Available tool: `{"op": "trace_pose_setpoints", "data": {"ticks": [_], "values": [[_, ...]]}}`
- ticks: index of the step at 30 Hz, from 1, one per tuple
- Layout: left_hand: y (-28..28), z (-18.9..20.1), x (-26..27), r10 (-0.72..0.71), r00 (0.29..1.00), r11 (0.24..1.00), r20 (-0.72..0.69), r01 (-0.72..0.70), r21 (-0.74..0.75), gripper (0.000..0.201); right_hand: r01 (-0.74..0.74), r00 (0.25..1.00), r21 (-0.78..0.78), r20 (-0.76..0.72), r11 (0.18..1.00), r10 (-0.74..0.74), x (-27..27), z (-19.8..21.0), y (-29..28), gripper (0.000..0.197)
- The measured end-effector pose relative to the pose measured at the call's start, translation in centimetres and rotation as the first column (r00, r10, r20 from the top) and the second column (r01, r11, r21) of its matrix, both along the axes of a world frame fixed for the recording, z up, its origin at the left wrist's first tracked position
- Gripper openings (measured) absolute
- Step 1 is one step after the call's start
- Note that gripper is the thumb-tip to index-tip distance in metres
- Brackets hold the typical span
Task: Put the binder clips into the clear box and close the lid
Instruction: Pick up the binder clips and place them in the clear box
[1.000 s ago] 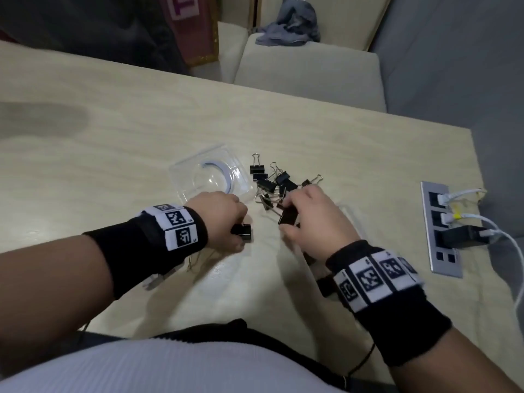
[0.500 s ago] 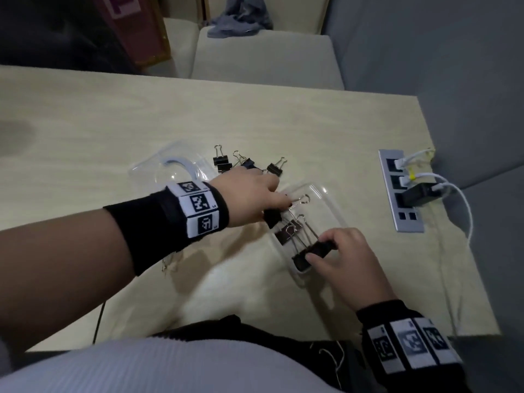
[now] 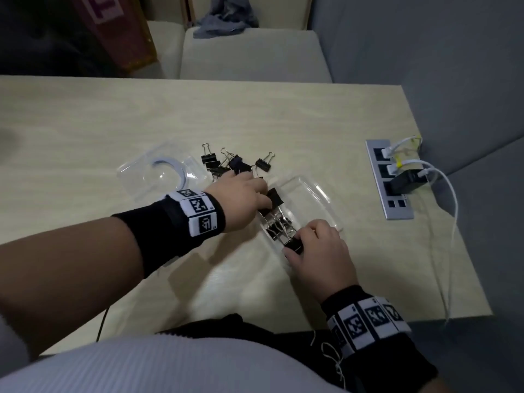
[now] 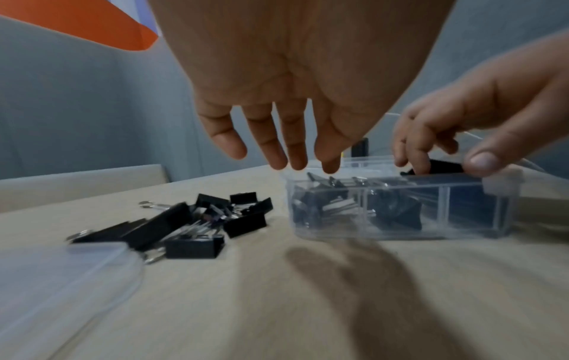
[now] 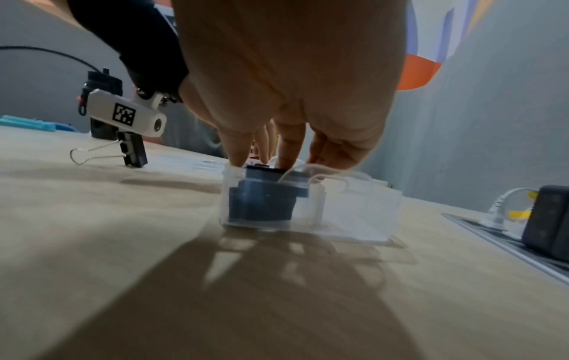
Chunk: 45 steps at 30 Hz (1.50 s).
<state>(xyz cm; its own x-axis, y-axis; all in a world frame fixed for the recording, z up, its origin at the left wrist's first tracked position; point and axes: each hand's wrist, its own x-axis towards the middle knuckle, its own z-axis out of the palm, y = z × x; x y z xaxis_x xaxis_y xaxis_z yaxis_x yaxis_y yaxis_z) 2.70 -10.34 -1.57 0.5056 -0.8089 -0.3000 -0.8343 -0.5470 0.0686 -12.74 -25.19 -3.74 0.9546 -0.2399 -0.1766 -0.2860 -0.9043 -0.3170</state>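
The clear box [image 3: 320,199] stands open on the table with several black binder clips inside. My right hand [image 3: 296,241] pinches a black binder clip [image 3: 292,246] at the box's near end, seen from the wrist as fingers [image 5: 286,151] on the clip [image 5: 270,175] above the box [image 5: 354,209]. My left hand [image 3: 262,198] hovers over the box's left end with straight, empty fingers [image 4: 295,151]; a clip [image 3: 274,196] lies just beside them. Loose clips [image 3: 226,164] [image 4: 191,226] lie left of the box [image 4: 499,209]. The clear lid [image 3: 158,177] [image 4: 61,272] rests further left.
A recessed power strip [image 3: 390,180] with a black charger and white cables [image 3: 445,194] sits near the table's right edge. One clip [image 5: 132,151] lies apart under my left wrist. Cushioned seats [image 3: 252,55] stand beyond the far edge.
A second ago both hands were at the clip pile. They moved right to the box; the left hand has since let go of its clip, while the right still holds one.
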Motion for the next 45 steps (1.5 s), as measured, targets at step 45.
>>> {"op": "trace_pose_setpoints", "data": {"ticks": [45], "values": [[10.6,-0.8,-0.4,0.374,0.719,0.826,-0.586,-0.546,-0.144,0.022,-0.083,0.993,0.506,-0.032,0.859,0.116,8.4,1.3,7.3,0.022]]}}
